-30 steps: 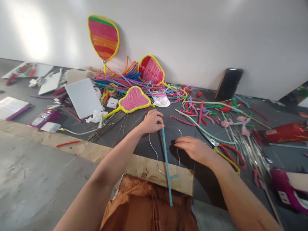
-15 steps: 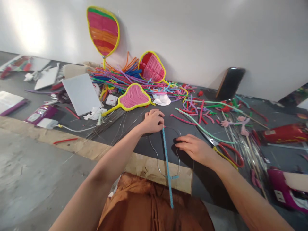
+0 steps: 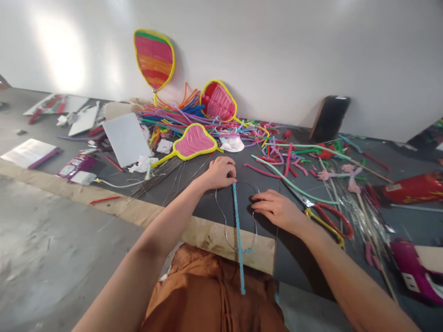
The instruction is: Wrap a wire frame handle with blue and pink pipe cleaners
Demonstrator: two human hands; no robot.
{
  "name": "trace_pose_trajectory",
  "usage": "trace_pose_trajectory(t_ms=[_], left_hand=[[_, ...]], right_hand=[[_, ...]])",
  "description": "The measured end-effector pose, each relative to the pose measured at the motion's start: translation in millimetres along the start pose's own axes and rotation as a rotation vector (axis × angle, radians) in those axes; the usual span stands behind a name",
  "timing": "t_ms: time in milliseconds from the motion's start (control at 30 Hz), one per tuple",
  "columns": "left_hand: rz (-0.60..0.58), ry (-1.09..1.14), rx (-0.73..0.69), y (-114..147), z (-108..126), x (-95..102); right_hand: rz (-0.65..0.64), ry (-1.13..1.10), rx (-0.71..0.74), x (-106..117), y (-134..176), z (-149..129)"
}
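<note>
Wire loop (image 3: pixel 225 225) and blue stick (image 3: pixel 237 221) sit over the edge of the bench (image 3: pixel 204 235), left hand (image 3: pixel 220 173) pinching the stick's top, maybe for steadiness, right hand (image 3: pixel 278 210) loosely spread at the loop's side, maybe guiding it.

Glare whitens the wall (image 3: pixel 259 50) at upper left. Soft shadow darkens the desk (image 3: pixel 290 258) beneath the right hand (image 3: pixel 277 210). Outer edges look blurred.

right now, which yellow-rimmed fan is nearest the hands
The all-pink fan; the striped fan and dotted fan are farther back, by the wall.
</note>
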State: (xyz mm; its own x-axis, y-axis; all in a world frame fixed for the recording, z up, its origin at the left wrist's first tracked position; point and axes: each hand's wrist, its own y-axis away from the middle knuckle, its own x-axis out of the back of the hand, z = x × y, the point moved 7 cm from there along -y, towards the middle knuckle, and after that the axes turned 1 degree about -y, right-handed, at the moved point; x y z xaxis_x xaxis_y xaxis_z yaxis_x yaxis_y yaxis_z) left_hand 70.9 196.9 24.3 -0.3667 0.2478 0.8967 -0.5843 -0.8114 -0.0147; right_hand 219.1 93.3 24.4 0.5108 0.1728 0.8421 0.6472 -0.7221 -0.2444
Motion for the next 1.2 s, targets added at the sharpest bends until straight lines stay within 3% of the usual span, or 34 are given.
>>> trace_pose_trajectory(t_ms=[133,233,333,433,533,667,1200], left_hand=[[0.058,-0.066,-0.023,9,19,19.6],[0.06,-0.125,-0.148,36,55,26.1],[-0.088,-0.11,-0.339,79,93,5.4],[-0.185,-0.088,-0.43,116,111,-21.7],[-0.235,-0.141,-0.463,133,115,-43.4],[-0.258,-0.216,-0.477,136,115,-58.3],[-0.105,-0.281,-0.516,139,113,-67.1]], right_hand=[[0.018,-0.031,0.011,0,1,2],[0.046,-0.051,0.023,-1,2,4],[0.055,-0.053,0.03,-2,2,7],[0.049,-0.04,0.043,-2,2,7],[0.069,-0.017,0.056,0,2,5],[0.073,0.033,0.088,2,3,1],[-0.11,0.283,0.187,-4,0,-10]])
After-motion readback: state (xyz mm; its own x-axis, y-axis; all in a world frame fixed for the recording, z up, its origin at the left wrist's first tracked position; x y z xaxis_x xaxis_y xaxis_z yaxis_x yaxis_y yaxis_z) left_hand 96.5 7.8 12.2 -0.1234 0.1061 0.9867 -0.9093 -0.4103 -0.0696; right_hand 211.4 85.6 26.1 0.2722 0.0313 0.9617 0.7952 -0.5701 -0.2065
